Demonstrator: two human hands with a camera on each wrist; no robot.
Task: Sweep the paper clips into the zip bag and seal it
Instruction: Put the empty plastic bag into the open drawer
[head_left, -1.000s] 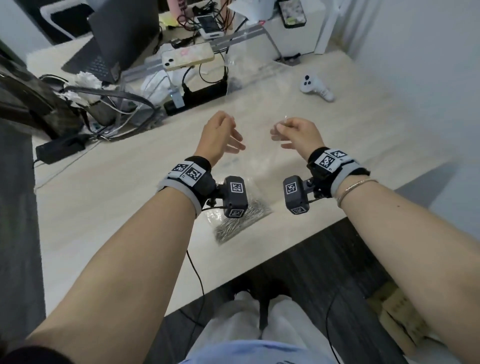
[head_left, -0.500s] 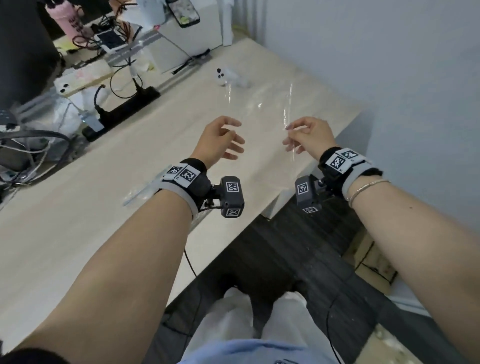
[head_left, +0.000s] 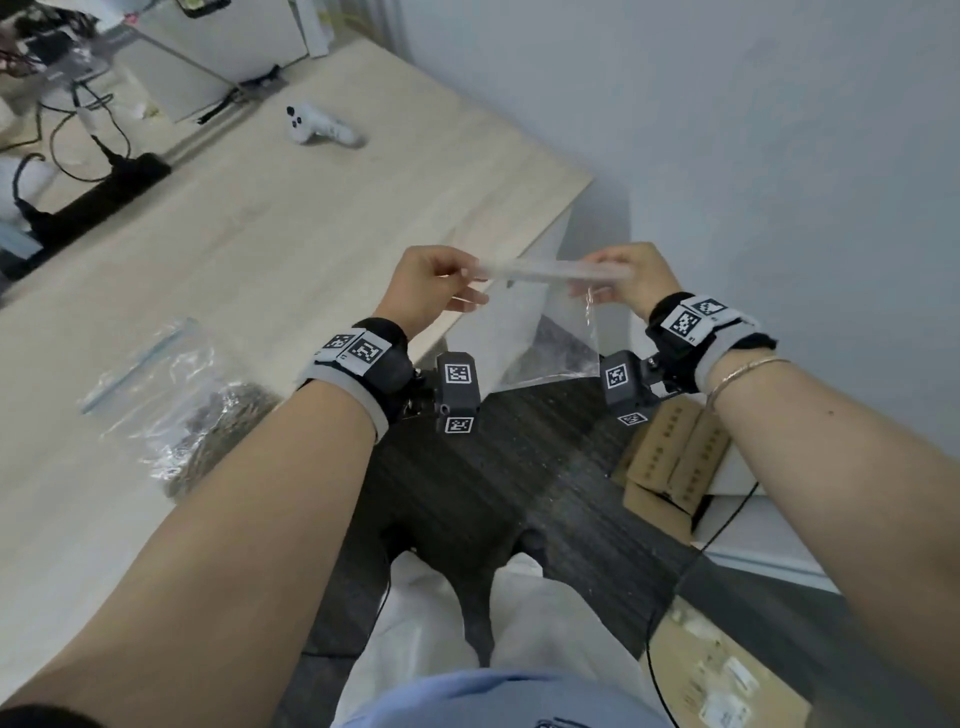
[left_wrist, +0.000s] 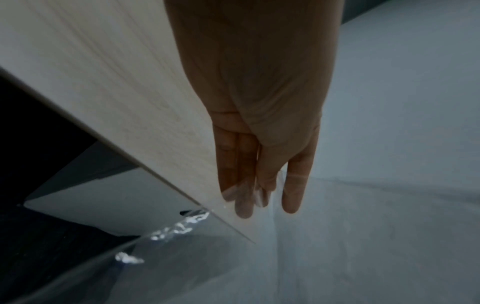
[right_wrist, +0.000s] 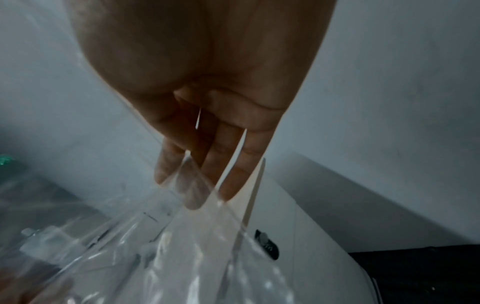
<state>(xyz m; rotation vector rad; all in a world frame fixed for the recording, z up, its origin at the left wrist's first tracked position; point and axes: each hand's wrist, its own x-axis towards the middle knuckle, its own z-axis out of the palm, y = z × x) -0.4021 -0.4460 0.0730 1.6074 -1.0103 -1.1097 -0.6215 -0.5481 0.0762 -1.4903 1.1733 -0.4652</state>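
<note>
Both hands, the left hand (head_left: 426, 291) and right hand (head_left: 631, 278), pinched the zip strip of the empty zip bag (head_left: 550, 332) in the air past the table (head_left: 311, 218) edge; flimsy and slick, it seemed best gripped along that stiffer strip.

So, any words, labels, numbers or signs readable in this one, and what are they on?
No text can be read.
Wristband tags: black-and-white square code patterns, no words.
Wrist camera tags: the same kind of pattern.
Cardboard boxes: rows of print, too blurred to read.
Label on the lower box: too small to read.
Zip bag: no print visible.
</note>
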